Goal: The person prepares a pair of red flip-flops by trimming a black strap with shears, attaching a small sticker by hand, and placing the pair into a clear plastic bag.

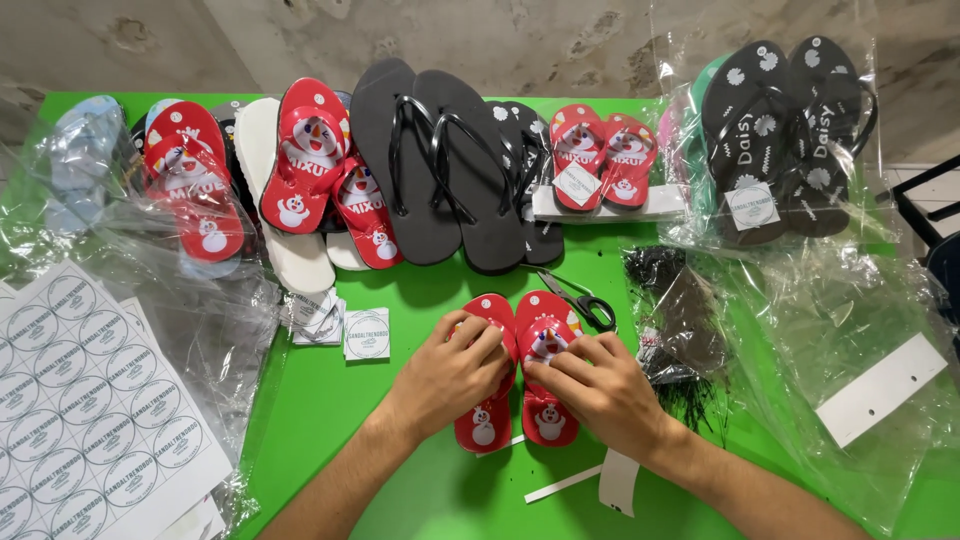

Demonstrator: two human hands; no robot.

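A pair of small red flip-flops with snowman prints [487,425] lies side by side on the green table [330,400], toes pointing away from me. My left hand [455,372] rests on the left sandal and covers its strap. My right hand [595,385] lies over the right sandal, fingertips meeting those of the left hand at the straps. Both hands have their fingers curled on the straps. A white paper strip [618,482] lies just under my right wrist.
Black-handled scissors [585,300] lie just behind the pair. Square white tags [366,333] sit to the left, a sticker sheet [80,400] at far left. Large black flip-flops [440,165], more red pairs [305,165] and bagged black daisy sandals [785,130] line the back. Black ties [680,330] lie right.
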